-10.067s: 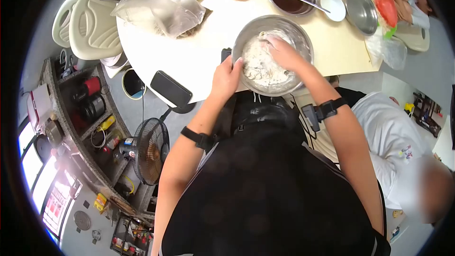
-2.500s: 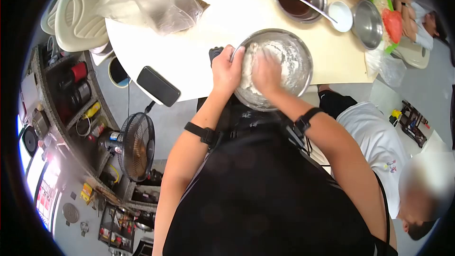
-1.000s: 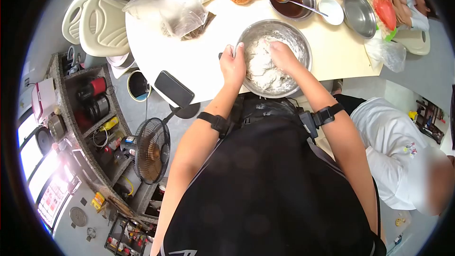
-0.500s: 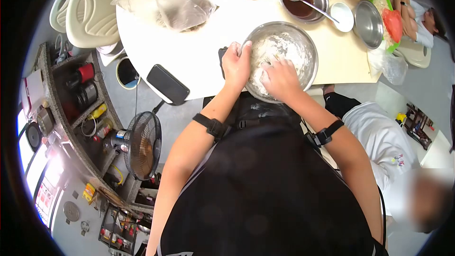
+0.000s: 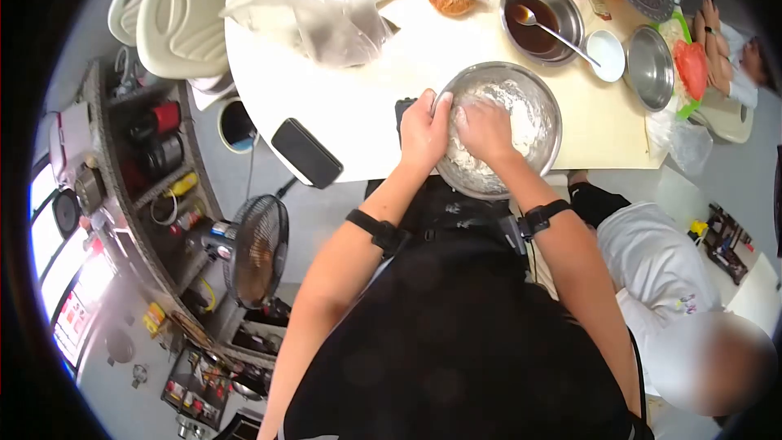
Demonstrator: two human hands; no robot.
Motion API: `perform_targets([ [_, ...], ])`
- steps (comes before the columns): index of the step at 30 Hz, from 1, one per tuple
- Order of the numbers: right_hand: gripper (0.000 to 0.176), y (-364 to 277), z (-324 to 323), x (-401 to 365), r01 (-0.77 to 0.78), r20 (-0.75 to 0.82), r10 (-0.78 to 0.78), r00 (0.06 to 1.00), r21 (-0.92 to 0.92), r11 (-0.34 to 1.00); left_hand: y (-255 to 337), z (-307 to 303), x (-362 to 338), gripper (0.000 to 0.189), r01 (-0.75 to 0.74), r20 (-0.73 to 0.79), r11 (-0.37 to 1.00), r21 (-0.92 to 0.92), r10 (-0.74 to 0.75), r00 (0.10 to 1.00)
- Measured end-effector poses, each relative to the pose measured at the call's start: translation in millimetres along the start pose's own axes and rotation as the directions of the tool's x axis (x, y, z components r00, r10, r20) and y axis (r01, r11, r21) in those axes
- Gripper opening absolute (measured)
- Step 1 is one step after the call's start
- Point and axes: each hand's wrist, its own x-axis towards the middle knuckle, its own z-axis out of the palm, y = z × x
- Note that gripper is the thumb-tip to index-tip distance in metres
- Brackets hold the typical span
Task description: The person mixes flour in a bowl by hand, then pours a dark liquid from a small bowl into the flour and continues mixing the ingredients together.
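Observation:
A steel bowl [image 5: 547, 165] with white floury dough [image 5: 525, 114] in it stands at the table's near edge. Its left rim is gripped by my left hand [image 5: 425, 132], thumb on the rim. Inside the bowl, my right hand [image 5: 486, 129] presses into the dough on the left side, its fingers curled and partly hidden. Flour coats the inner wall. Just left of my left hand, a dark object [image 5: 403, 116] shows partly. Beyond the bowl is a steel bowl of brown liquid [image 5: 533, 37] with a spoon [image 5: 562, 39] resting across to a small white bowl [image 5: 605, 57].
A phone [image 5: 307, 152] lies at the table edge [image 5: 269, 98]. Plastic bags [image 5: 342, 16] are at the back left. An empty steel bowl [image 5: 650, 69] and a red bag [image 5: 690, 69] stand right. A fan [image 5: 257, 251] is left; a person in white [image 5: 652, 253] is right.
My right hand has shifted left within the bowl, toward my left hand. The whole view has moved, so the table and bowl appear lower and further right. My left hand keeps its hold on the rim.

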Motion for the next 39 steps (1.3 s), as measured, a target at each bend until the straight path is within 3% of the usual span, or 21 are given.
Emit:
perform_targets([
  [1, 0.023, 1.2, -6.4, 0.4, 0.001, 0.023, -0.003, 1.000, 0.072, 0.997, -2.2, -1.6, -0.1, 0.035, -0.083, -0.012, 0.996, 0.046, 0.083, 0.996],
  [4, 0.023, 10.9, -36.2, -3.2, -0.043, 0.018, 0.042, 0.999, 0.114, 0.993, -10.0, -15.0, -5.8, 0.034, -0.015, 0.122, 1.000, -0.008, 0.016, 0.992],
  [8, 0.022, 8.6, -74.8, -7.8, 0.122, -0.280, -0.116, 0.953, 0.004, 0.993, -30.2, -19.4, -11.0, 0.032, 0.065, 0.164, 0.998, -0.022, -0.060, 0.985],
  [9, 0.022, 8.2, -77.5, -12.3, 0.164, -0.284, -0.183, 0.941, -0.086, 0.983, -32.6, -16.8, -13.5, 0.032, -0.023, 0.119, 0.997, -0.078, 0.032, 0.992],
  [13, 0.029, -1.9, -84.5, -33.7, 0.167, -0.117, -0.162, 0.980, 0.034, 0.985, -35.2, -19.6, -12.0, 0.028, 0.014, 0.184, 1.000, -0.005, -0.013, 0.983],
  [16, 0.034, -11.2, -76.7, -38.7, 0.106, -0.006, -0.107, 0.994, -0.029, 0.994, -46.3, -10.6, -10.1, 0.032, -0.049, 0.088, 0.996, -0.079, 0.056, 0.994],
  [19, 0.040, -23.0, -62.6, -36.5, 0.155, -0.004, -0.156, 0.988, -0.097, 0.983, -43.6, -9.0, -9.9, 0.033, -0.001, 0.045, 1.000, -0.010, 0.001, 0.999],
  [22, 0.047, -25.6, -52.9, -32.5, 0.114, 0.160, -0.096, 0.982, -0.105, 0.988, -28.6, -10.1, -0.4, 0.034, 0.050, 0.002, 0.991, 0.121, -0.051, 0.999],
  [25, 0.051, -18.8, -58.2, -32.1, 0.079, 0.376, -0.024, 0.926, -0.131, 0.988, -9.6, -2.1, 7.1, 0.035, 0.013, -0.080, 1.000, 0.021, -0.011, 0.997],
  [28, 0.053, -12.7, -52.6, -32.2, 0.184, 0.284, -0.128, 0.950, -0.182, 0.966, 3.3, 6.4, 10.1, 0.034, 0.014, -0.118, 0.999, 0.030, -0.010, 0.993],
  [33, 0.043, 5.3, -32.0, -5.9, 0.283, 0.393, -0.187, 0.900, -0.203, 0.937, 3.2, 5.1, 9.6, 0.033, 0.044, -0.091, 0.996, 0.072, -0.037, 0.995],
  [36, 0.038, 17.6, -14.7, 8.2, 0.341, 0.248, -0.281, 0.927, -0.249, 0.906, -1.8, 7.9, 15.2, 0.034, 0.041, -0.121, 0.998, 0.048, -0.035, 0.992],
  [39, 0.028, 12.6, -17.5, 20.1, 0.240, 0.302, -0.179, 0.936, -0.178, 0.954, 6.7, 5.2, 9.9, 0.035, 0.043, -0.095, 0.996, 0.083, -0.035, 0.995],
])
